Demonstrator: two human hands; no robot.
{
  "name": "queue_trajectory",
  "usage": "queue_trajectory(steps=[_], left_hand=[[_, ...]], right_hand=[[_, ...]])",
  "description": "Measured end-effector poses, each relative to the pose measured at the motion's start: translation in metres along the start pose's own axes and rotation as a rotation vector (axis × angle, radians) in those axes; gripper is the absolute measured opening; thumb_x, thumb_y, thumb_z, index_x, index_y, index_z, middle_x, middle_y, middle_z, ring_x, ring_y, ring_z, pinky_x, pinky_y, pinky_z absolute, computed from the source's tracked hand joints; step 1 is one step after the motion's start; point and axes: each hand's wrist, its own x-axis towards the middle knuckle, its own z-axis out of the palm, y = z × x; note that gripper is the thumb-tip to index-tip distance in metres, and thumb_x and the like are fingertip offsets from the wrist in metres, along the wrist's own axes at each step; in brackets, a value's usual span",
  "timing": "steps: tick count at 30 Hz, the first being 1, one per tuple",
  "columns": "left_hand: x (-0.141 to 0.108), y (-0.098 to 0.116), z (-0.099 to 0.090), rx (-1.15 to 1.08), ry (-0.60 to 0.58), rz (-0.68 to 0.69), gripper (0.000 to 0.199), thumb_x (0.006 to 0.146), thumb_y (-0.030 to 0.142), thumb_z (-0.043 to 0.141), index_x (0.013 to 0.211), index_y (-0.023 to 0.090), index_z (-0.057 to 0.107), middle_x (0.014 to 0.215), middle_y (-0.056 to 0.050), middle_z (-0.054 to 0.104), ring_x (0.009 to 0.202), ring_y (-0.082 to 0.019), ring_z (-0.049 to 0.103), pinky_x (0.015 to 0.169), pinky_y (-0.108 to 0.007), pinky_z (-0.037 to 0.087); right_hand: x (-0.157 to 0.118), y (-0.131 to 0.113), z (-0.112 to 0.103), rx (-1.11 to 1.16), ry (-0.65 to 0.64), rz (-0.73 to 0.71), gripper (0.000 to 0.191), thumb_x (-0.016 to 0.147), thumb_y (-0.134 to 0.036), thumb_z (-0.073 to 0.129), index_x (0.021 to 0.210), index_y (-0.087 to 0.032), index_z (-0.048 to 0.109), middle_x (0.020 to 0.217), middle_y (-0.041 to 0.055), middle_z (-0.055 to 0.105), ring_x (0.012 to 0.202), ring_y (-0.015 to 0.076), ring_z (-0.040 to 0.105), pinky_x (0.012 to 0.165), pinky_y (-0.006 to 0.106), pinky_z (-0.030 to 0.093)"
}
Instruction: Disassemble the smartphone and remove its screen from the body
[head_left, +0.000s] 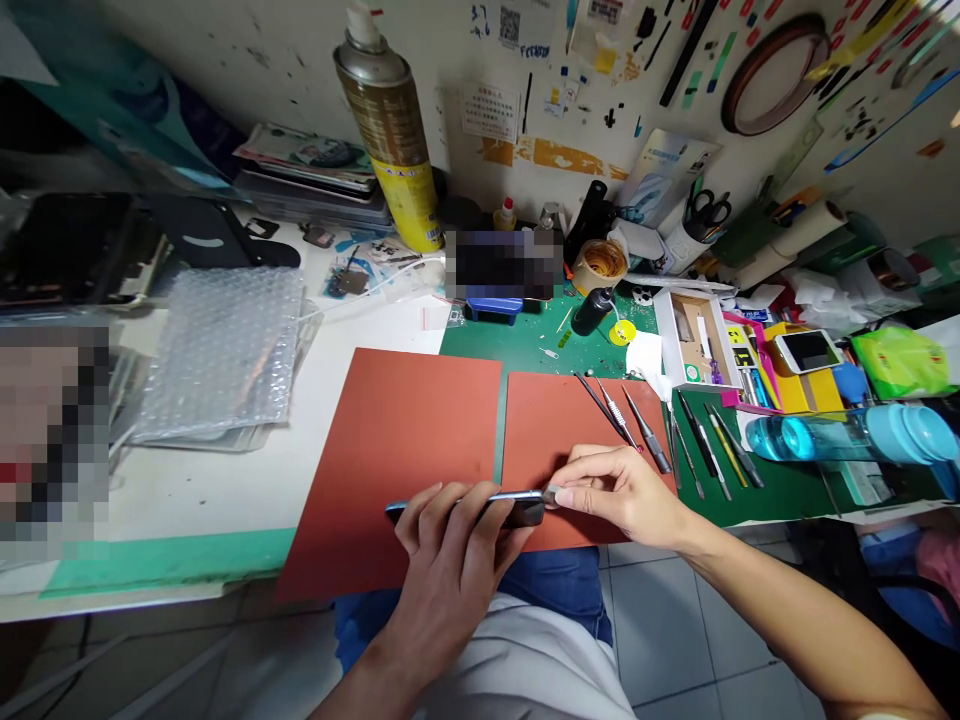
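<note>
A dark smartphone [527,512] with a bluish edge is tilted above the red-brown mats, near the table's front edge. My left hand [454,545] is closed around it, with the fingers over its upper long side. At the phone's right end, my right hand [611,495] pinches a small greyish piece [551,495] between thumb and fingers. That piece touches or nearly touches the phone's end; its kind is too small to make out. Beneath lie the left mat [420,420] and the right mat [540,420]. Several tweezers [646,428] lie just beyond my right hand.
Farther right are more slim tools [705,445], a white box [694,335], a white phone [808,352] and a blue bottle [855,435]. A tall spray can [397,140] stands at the back beside a small dark bottle [592,312]. Bubble wrap [221,350] lies left.
</note>
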Motion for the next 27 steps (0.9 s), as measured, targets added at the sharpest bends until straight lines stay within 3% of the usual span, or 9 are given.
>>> queue_trajectory(steps=[5, 12, 16, 23, 27], left_hand=[[0.005, -0.011, -0.010, -0.105, 0.041, -0.063, 0.042, 0.095, 0.030, 0.083, 0.125, 0.011, 0.060, 0.116, -0.018, 0.070, 0.113, -0.033, 0.065, 0.105, -0.053, 0.049], [0.002, -0.025, -0.030, -0.179, 0.050, -0.152, 0.055, 0.091, 0.024, 0.085, 0.136, 0.016, 0.054, 0.126, -0.016, 0.067, 0.122, -0.031, 0.065, 0.107, -0.050, 0.054], [-0.002, -0.031, -0.033, -0.198, 0.081, -0.154, 0.057, 0.092, 0.021, 0.084, 0.140, 0.016, 0.053, 0.126, -0.016, 0.066, 0.119, -0.030, 0.066, 0.103, -0.047, 0.058], [-0.002, -0.031, -0.030, -0.207, 0.247, -0.072, 0.084, 0.081, 0.010, 0.092, 0.149, 0.015, 0.043, 0.124, -0.016, 0.067, 0.115, -0.028, 0.070, 0.099, -0.047, 0.060], [0.000, -0.027, -0.034, -0.188, 0.240, -0.093, 0.077, 0.081, 0.011, 0.092, 0.144, 0.014, 0.047, 0.123, -0.015, 0.067, 0.116, -0.028, 0.069, 0.101, -0.049, 0.059]], right_hand=[[0.011, -0.036, 0.012, -0.078, -0.038, -0.028, 0.024, 0.098, -0.041, 0.078, 0.100, -0.019, 0.087, 0.086, 0.0026, 0.065, 0.074, 0.0137, 0.059, 0.068, 0.028, 0.047], [0.031, -0.076, 0.040, -0.262, -0.124, -0.104, 0.018, 0.099, -0.023, 0.068, 0.098, -0.019, 0.085, 0.086, 0.0031, 0.075, 0.077, 0.0163, 0.062, 0.072, 0.029, 0.048], [0.037, -0.086, 0.054, -0.329, -0.158, -0.119, 0.019, 0.099, -0.019, 0.066, 0.096, -0.018, 0.085, 0.087, 0.0032, 0.077, 0.080, 0.0175, 0.066, 0.074, 0.029, 0.050], [0.037, -0.097, 0.064, -0.437, -0.136, -0.158, 0.019, 0.097, -0.014, 0.066, 0.094, -0.018, 0.085, 0.087, 0.0032, 0.078, 0.077, 0.0162, 0.067, 0.073, 0.027, 0.050], [0.037, -0.100, 0.066, -0.445, -0.158, -0.141, 0.019, 0.096, -0.013, 0.067, 0.094, -0.018, 0.085, 0.086, 0.0026, 0.078, 0.076, 0.0159, 0.067, 0.072, 0.027, 0.050]])
